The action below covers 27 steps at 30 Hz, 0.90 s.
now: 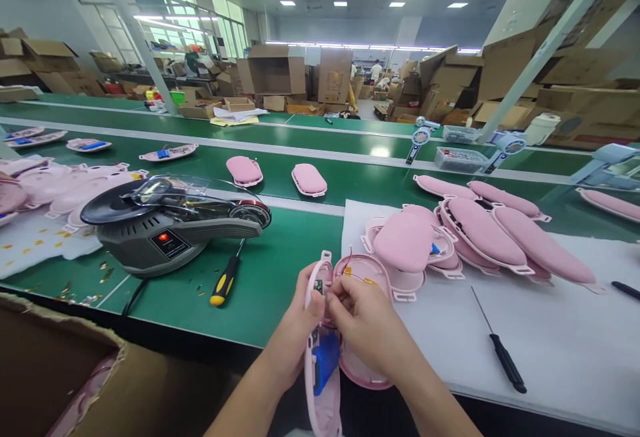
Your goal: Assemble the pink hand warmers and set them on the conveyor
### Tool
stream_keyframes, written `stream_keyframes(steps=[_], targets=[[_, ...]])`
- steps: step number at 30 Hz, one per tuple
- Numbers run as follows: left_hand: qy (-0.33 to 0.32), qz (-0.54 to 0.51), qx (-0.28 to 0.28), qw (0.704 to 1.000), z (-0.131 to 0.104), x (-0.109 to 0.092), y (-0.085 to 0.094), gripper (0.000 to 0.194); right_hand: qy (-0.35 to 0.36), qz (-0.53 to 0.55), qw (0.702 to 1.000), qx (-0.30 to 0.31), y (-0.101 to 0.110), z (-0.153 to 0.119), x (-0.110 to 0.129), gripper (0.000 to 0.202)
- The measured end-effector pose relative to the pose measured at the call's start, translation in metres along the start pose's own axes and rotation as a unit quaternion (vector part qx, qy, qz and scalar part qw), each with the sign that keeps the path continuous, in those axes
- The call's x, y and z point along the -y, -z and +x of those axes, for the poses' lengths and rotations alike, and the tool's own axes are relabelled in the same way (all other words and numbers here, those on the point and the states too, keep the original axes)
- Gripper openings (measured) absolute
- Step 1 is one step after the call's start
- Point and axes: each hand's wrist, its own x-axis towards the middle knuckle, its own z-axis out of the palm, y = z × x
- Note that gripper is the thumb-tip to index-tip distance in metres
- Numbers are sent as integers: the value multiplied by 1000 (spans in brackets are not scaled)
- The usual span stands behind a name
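Note:
My left hand point(290, 334) is wrapped round a narrow pink plastic shell half point(324, 416), tilted on its edge. Inside that half sit a blue battery pack point(326, 360) and a small green circuit board point(318, 286). To its right lies the matching pink shell half point(369, 378), hollow side up, with thin wires and bits of yellow tape point(370, 282) in it. My right hand point(367, 320) reaches over this second half, fingertips pinched together close to the circuit board. Whatever is between those fingertips is hidden.
A grey tape dispenser point(170, 230) stands left, beside a yellow-black screwdriver point(226, 282). Pink shells point(480, 230) are piled at right, near a black screwdriver point(506, 360). Two pink shells point(309, 179) rest on the green bench ahead. A cardboard box point(120, 370) is at lower left.

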Motion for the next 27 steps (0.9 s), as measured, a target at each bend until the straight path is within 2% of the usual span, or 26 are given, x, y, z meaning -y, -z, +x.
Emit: stream_keyframes(steps=[4,8,11,14,19,24,26,27], targets=[[-9,26,15,1000,2,0,1,63,0,20,1000,13,-1,-1,-4,16],[10,-36,35,999,4,2,2,55,7,33,999,31,7,3,-8,16],[38,-81,33,995,5,2,1,52,9,36,999,6,20,7,-5,18],[44,-82,21,995,3,1,-2,53,9,29,999,-10,29,6,0,22],[30,-61,-5,998,1,0,-5,52,43,-44,998,30,21,2,1,20],[15,-52,14,998,3,2,0,52,51,-30,997,47,13,2,-3,21],[13,-61,26,998,3,5,2,52,49,-29,998,20,18,5,-3,22],[15,-65,30,997,3,6,4,53,45,-32,998,-12,22,7,-4,23]])
